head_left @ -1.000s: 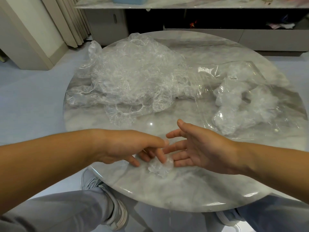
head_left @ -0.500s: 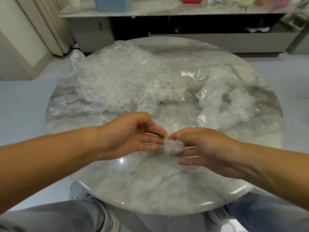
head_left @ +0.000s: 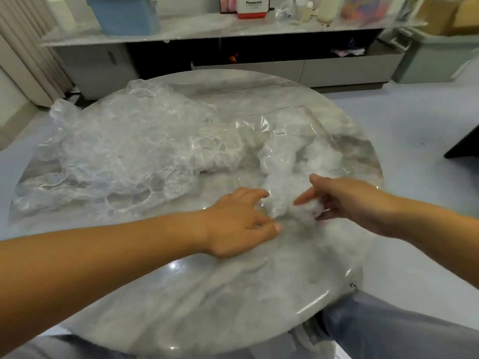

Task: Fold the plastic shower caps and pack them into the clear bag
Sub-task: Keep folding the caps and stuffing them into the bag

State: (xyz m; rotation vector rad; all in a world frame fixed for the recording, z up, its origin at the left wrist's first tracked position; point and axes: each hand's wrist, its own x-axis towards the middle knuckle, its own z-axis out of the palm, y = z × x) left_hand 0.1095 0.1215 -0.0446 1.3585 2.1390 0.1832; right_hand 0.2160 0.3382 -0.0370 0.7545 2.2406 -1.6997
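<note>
- We watch the folded shower cap (head_left: pixel 305 209) leave the near middle of the marble table (head_left: pixel 207 294). A second ago it sat between both hands at six o'clock; now it is heading out toward two o'clock.
- Our right hand (head_left: pixel 355 200) has it, thumb and fingers curled round the small white wad, right at the mouth of the clear bag (head_left: pixel 311 141).
- Our left hand (head_left: pixel 238 224) has let go. Its fingers are spread and nearly straight, tips at the bag's near edge, holding nothing we can make out.
- Folding looks done for this cap, so we judge that packing is the step in hand.
- The pile of loose shower caps (head_left: pixel 124 151) at ten o'clock lies unfolded, so plenty remains.
</note>
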